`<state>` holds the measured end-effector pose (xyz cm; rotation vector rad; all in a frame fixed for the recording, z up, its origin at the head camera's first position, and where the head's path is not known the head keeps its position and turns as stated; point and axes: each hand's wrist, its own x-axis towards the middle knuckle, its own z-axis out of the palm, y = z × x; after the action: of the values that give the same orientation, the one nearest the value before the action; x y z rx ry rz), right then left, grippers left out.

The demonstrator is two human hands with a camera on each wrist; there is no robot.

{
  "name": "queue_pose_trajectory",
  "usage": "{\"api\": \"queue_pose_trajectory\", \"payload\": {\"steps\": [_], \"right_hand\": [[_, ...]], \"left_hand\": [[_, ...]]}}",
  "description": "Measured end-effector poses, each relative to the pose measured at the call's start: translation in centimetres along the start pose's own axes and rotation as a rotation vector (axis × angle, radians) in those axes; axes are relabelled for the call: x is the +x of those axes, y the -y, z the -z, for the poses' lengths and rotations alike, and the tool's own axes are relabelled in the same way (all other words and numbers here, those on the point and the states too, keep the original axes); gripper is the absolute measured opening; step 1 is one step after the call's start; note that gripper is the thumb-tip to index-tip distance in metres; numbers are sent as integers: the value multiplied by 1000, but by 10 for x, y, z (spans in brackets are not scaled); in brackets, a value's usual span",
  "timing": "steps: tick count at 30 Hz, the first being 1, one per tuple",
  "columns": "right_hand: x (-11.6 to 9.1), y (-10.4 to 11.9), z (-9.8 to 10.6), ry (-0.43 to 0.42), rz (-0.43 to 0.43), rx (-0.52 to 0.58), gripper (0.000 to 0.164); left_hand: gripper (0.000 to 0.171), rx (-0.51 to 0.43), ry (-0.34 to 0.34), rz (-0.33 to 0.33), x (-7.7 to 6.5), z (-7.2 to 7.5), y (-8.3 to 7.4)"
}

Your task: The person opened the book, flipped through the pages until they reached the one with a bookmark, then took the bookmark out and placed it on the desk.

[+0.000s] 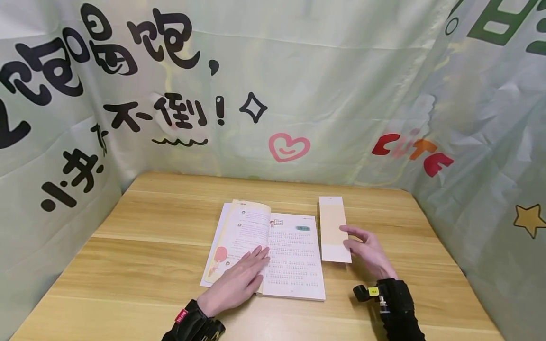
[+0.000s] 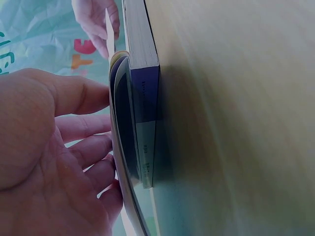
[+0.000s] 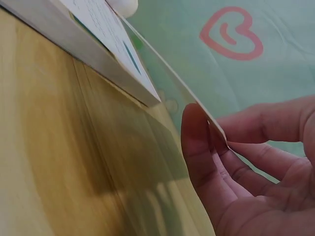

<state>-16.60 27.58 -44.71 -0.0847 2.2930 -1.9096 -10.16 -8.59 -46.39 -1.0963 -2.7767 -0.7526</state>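
Note:
An open book (image 1: pixel 294 279) with printed text lies on the wooden table. My left hand (image 1: pixel 232 288) rests on its left page near the gutter, fingers extended and pressing the page. In the left wrist view, the book's spine (image 2: pixel 144 98) shows beside that hand. To the right of the book, my right hand (image 1: pixel 370 251) pinches a long cream and white paper strip (image 1: pixel 332 227) by its right edge, between thumb and fingers. The right wrist view shows the strip (image 3: pixel 170 73) tilted and raised above the tabletop, with its far end near the book.
The wooden table (image 1: pixel 141 246) extends around the book on all sides. A pale fabric backdrop (image 1: pixel 324 94) with black lettering, a pink heart (image 1: pixel 289 147) and a yellow star (image 1: pixel 530 221) encloses the back and sides. Both wrists wear black camera bands (image 1: pixel 396 300).

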Motion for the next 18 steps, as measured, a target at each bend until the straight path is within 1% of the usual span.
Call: {"api": "queue_pose_trajectory", "payload": {"steps": [8, 14, 18], "right_hand": [[4, -1, 10, -27, -22, -55, 48], [9, -6, 8, -44, -12, -108, 47], [12, -8, 6, -48, -15, -123, 47]], "left_hand": [[42, 2, 6, 7, 0, 0, 1], [42, 3, 8, 6, 0, 1, 1], [42, -1, 12, 9, 0, 1, 0]]}}
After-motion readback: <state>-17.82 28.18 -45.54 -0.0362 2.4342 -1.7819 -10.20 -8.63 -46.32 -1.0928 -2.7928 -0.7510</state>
